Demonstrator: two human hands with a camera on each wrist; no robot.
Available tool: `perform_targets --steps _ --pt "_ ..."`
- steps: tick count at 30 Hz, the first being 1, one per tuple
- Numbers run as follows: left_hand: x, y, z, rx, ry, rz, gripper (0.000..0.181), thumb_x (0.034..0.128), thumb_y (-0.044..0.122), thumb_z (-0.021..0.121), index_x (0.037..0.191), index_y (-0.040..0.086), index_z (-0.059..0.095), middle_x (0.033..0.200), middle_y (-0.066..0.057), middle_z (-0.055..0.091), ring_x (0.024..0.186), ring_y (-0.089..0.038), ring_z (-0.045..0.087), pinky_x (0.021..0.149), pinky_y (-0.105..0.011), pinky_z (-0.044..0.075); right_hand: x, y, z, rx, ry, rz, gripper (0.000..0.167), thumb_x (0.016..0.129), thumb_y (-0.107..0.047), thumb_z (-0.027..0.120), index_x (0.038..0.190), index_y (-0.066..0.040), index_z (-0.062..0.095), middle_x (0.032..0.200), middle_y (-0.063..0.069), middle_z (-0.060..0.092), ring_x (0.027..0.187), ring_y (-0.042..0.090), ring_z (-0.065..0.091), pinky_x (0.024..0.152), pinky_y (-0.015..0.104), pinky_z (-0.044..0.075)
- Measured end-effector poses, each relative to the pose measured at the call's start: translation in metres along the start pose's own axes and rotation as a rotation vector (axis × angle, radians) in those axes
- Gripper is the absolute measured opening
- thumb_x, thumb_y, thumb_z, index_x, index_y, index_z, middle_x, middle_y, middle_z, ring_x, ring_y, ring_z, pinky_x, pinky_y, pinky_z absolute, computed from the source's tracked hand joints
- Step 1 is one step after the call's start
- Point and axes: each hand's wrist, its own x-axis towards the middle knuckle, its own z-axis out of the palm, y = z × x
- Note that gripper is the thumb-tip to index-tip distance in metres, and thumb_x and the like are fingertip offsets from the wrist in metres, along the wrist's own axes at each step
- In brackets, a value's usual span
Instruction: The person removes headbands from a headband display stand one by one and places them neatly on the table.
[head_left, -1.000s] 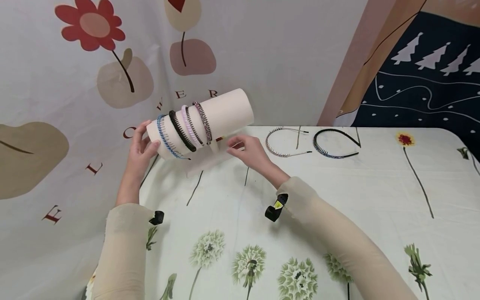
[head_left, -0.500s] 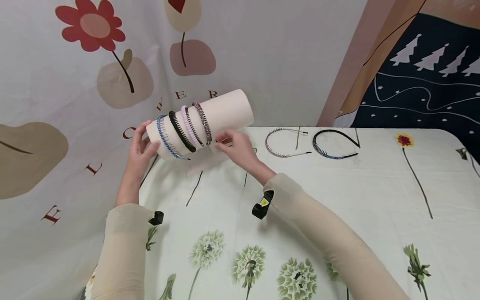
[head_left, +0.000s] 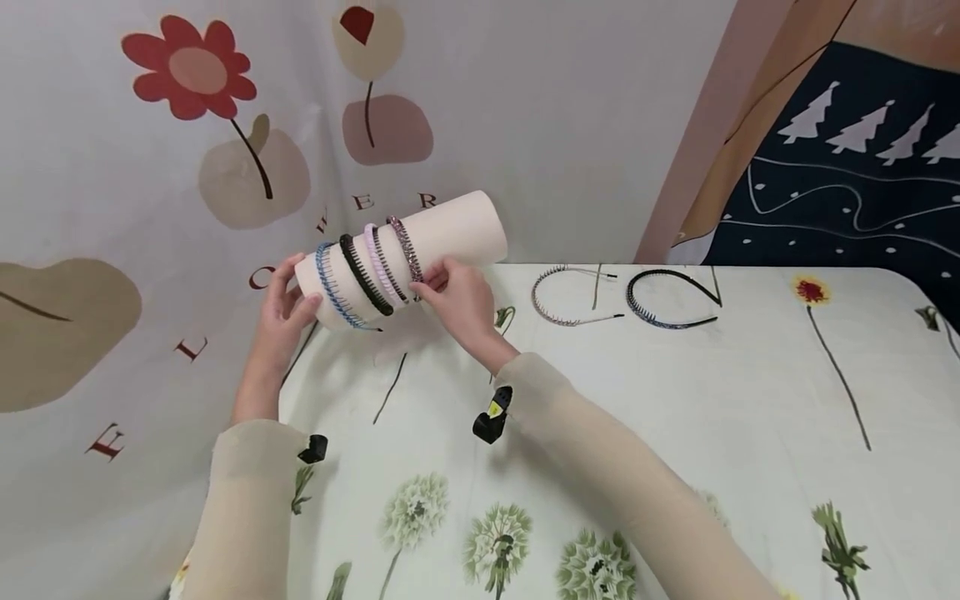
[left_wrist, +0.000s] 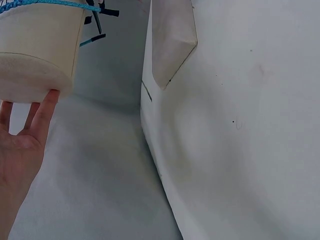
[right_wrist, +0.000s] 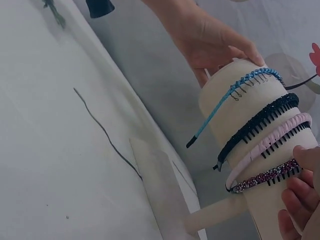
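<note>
A cream cylindrical headband stand [head_left: 465,229] leans at an angle at the table's back left. My left hand [head_left: 272,333] holds its left end, thumb in front and fingers around the rim; fingertips [left_wrist: 49,97] press that end in the left wrist view. Around the cylinder sit a blue headband [right_wrist: 255,77], a black headband [head_left: 363,279], a pale pink headband [head_left: 372,250] and a glittery multicoloured headband [right_wrist: 265,178], all toothed. My right hand [head_left: 467,310] pinches the glittery headband at its lower front; its fingers partly cover that end.
On the table [head_left: 675,392] to the right lie a thin light headband [head_left: 551,315] and a black-and-blue headband [head_left: 637,308]. The stand's flat base [right_wrist: 160,190] rests on the floral cloth. A patterned curtain [head_left: 525,125] hangs close behind.
My right hand has moved left from beside the stand and taken hold of the glittery headband. The left hand keeps its place. The whole head view has shifted slightly downward.
</note>
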Motion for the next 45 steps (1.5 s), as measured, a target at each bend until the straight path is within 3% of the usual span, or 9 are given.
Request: perform_targets --steps 4,11,15,21,25,31,39,45 --pt "-0.008 -0.002 0.000 0.085 0.011 -0.023 0.061 0.0994 0.026 0.059 0.153 0.032 0.031 0.162 0.002 0.026 0.139 -0.019 0.040 0.086 -0.011 0.048 -0.005 0.001 0.005 -0.077 0.019 -0.030 0.021 0.089 -0.035 0.074 0.092 -0.017 0.065 0.083 -0.005 0.071 0.074 0.006 0.063 0.061 0.017 0.047" --pt "-0.018 0.028 0.011 0.074 -0.005 0.013 0.060 0.0987 0.021 0.058 0.154 0.022 0.033 0.162 -0.006 0.025 0.140 -0.026 0.038 0.086 -0.011 0.049 -0.002 0.002 0.000 -0.198 0.059 -0.112 0.012 0.088 -0.027 0.069 0.092 -0.017 0.063 0.085 -0.007 0.073 0.074 0.007 0.066 0.060 0.023 0.049" --pt "-0.016 0.029 0.009 0.060 0.006 0.016 0.058 0.0984 0.020 0.058 0.152 0.025 0.035 0.162 -0.006 0.025 0.139 -0.027 0.038 0.085 -0.011 0.049 0.001 0.002 -0.005 -0.206 0.060 -0.132 0.010 0.088 -0.025 0.068 0.091 -0.017 0.063 0.084 -0.006 0.072 0.073 0.008 0.065 0.061 0.025 0.050" --pt "-0.014 0.031 0.015 0.109 -0.001 0.005 0.059 0.0991 0.024 0.057 0.153 0.026 0.033 0.163 -0.005 0.024 0.143 -0.035 0.035 0.088 -0.014 0.049 0.004 0.010 -0.019 -0.269 0.082 -0.150 0.007 0.088 -0.022 0.066 0.091 -0.017 0.061 0.082 -0.005 0.070 0.071 0.009 0.063 0.059 0.027 0.049" --pt "-0.013 0.025 0.014 0.092 -0.014 0.029 0.059 0.0993 0.021 0.056 0.153 0.024 0.033 0.163 -0.007 0.024 0.140 -0.028 0.038 0.086 -0.012 0.048 0.002 0.016 -0.025 -0.258 0.081 -0.138 0.008 0.088 -0.020 0.066 0.091 -0.016 0.060 0.085 -0.004 0.068 0.075 0.010 0.064 0.061 0.029 0.051" --pt "-0.007 0.008 0.002 0.024 0.007 0.070 0.058 0.0990 0.015 0.056 0.152 0.024 0.035 0.159 -0.006 0.027 0.128 -0.009 0.044 0.082 -0.009 0.052 0.001 0.020 -0.028 -0.078 0.020 -0.094 0.010 0.091 -0.020 0.064 0.096 -0.014 0.058 0.099 0.000 0.071 0.093 0.014 0.073 0.078 0.029 0.059" --pt "-0.004 0.001 -0.004 0.058 -0.001 0.036 0.058 0.1001 0.018 0.055 0.153 0.025 0.033 0.162 -0.006 0.024 0.132 -0.010 0.042 0.083 -0.009 0.050 0.003 0.028 -0.029 0.322 -0.058 -0.006 0.016 0.096 -0.014 0.063 0.104 -0.005 0.053 0.107 0.014 0.071 0.099 0.026 0.072 0.084 0.032 0.058" --pt "-0.005 0.003 0.000 0.051 -0.006 0.028 0.057 0.1004 0.019 0.056 0.152 0.031 0.034 0.163 -0.002 0.023 0.131 -0.008 0.042 0.084 -0.009 0.049 0.004 0.036 -0.034 0.533 -0.156 -0.061 0.031 0.094 0.005 0.055 0.122 0.002 0.041 0.117 0.021 0.058 0.110 0.038 0.066 0.093 0.034 0.056"
